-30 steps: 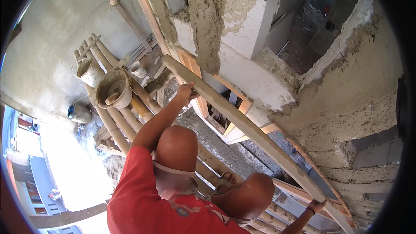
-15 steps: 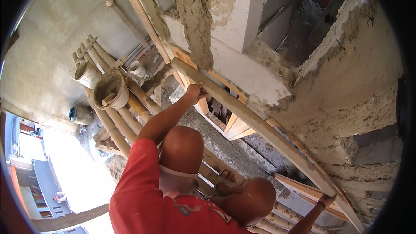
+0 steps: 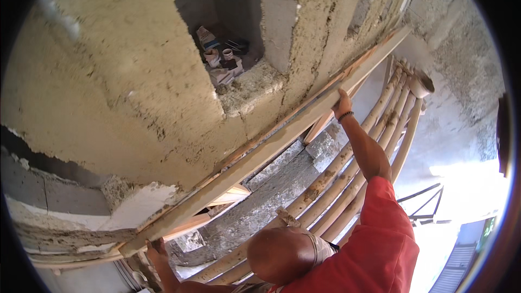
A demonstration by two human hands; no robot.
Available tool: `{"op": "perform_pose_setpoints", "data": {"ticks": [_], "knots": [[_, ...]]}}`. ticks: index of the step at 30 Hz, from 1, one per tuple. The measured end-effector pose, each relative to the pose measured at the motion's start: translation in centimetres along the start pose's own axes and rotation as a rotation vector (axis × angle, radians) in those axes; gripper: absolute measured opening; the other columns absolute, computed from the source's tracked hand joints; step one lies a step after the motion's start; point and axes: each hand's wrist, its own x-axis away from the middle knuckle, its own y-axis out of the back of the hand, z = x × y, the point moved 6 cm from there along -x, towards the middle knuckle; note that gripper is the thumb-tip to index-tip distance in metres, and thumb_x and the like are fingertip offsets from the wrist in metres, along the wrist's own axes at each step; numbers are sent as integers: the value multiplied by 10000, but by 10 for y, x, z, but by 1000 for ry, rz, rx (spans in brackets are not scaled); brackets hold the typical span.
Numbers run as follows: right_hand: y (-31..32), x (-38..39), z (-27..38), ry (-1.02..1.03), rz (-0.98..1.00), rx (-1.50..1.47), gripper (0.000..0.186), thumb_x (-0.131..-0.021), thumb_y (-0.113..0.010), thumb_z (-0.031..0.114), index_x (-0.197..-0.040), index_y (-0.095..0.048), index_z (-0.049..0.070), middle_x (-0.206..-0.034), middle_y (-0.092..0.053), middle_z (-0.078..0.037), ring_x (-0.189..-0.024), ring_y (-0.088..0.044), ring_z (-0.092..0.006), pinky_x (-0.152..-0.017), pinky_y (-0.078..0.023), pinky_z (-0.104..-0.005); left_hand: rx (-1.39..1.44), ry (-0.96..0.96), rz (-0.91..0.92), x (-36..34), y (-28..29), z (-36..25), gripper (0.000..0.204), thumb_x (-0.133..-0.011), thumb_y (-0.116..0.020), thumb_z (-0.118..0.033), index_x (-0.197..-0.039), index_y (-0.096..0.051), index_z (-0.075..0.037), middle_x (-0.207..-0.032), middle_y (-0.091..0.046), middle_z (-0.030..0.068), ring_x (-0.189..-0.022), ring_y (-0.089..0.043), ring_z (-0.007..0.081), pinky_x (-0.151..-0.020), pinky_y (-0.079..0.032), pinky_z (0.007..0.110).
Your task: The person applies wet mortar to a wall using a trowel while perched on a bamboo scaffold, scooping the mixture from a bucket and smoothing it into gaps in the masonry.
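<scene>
A long, straight wooden board [image 3: 260,151], smeared with plaster, slants from lower left to upper right along the edge of the plastered wall [image 3: 146,97]. Close to its lower left end, my left hand [image 3: 157,252] grips the bottom edge. Farther up, my right hand [image 3: 342,104], with a dark bracelet at the wrist, is closed around the same edge. A thinner wooden strip shows between the board and the wall. Below the board, parts of light wooden frames [image 3: 230,194] come into view. The fingers behind the board are partly hidden.
Several bamboo poles [image 3: 325,176] run beneath me like a platform, with a plaster-stained bucket [image 3: 420,84] at their far end. A wall opening holds cups and other small items [image 3: 228,54]. My bent knee [image 3: 279,255] is near the board.
My view has swung toward the right, so the board now slants the other way. Both hands still grip it. The buckets on the left have left the picture.
</scene>
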Motion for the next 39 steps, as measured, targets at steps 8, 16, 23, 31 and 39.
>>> {"op": "perform_pose_setpoints", "data": {"ticks": [8, 16, 23, 31, 39], "knots": [[37, 7, 31, 33, -17, -88, 400, -913, -565, 277, -1201, -526, 2, -1123, -632, -166, -1021, -639, -331, -887, -527, -538, -52, 42, 88, 4, -31, 11, 389, -1036, -422, -323, -1196, -540, 12, -1106, -637, 152, -1032, -617, 274, -899, -543, 391], [16, -69, -11, 550, 162, 1048, 523, -779, -583, -60, -1292, -525, 23, -1104, -650, -169, -921, -630, -255, -764, -562, -407, -43, 7, 55, 44, -41, -16, 375, -1014, -483, -292, -1248, -521, -2, -1209, -605, 155, -1118, -588, 275, -967, -507, 404], [67, -97, -15, -82, 180, 52, 488, -953, -479, 322, -1277, -537, -38, -1272, -580, -193, -1193, -544, -341, -1031, -437, -484, -54, -38, -14, 71, -83, -10, 364, -1009, -488, -236, -1252, -459, 34, -1189, -574, 208, -1073, -601, 345, -925, -539, 458], [59, -104, -17, -20, 13, 166, 519, -958, -482, 393, -1260, -550, -24, -1231, -608, -205, -1121, -590, -384, -985, -462, -510, -60, -52, -96, 79, -78, 12, 332, -1007, -494, -230, -1143, -513, 73, -1038, -618, 175, -907, -660, 286, -759, -609, 371], [46, -101, -11, -36, 40, 154, 538, -972, -444, 395, -1287, -530, -32, -1254, -591, -221, -1148, -574, -395, -997, -458, -519, -70, -37, -81, 56, -88, 17, 354, -1010, -489, -228, -1143, -492, 100, -1038, -610, 190, -888, -675, 310, -763, -626, 380]]}}
